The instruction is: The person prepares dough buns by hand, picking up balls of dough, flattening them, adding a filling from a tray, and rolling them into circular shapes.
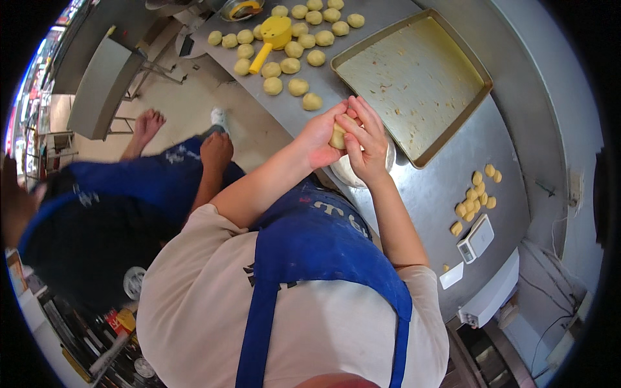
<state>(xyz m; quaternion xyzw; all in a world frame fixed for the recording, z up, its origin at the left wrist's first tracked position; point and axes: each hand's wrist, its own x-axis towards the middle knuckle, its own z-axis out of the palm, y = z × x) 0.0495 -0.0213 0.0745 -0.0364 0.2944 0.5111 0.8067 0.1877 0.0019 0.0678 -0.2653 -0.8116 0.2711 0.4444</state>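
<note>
Between my two hands, above the near edge of the steel table (259,97), is a pale yellow dough ball (338,137). My left hand (321,139) cups it from the left and below. From the right, my right hand (367,141) wraps its fingers over it, so much of the ball is hidden. Under my hands a round bowl with white contents (349,173) shows in part. Several round dough balls (312,101) lie beyond my left hand. A large metal baking tray (414,84) with crumbs on its oily bottom lies just past my right hand.
A yellow plastic scoop (275,37) sits among the dough balls. At the right are small dough pieces (477,197), a white digital scale (476,239) and a white scraper (451,276). A co-worker in a blue apron (129,187) stands close on my left. A metal bowl (240,9) is at the far edge.
</note>
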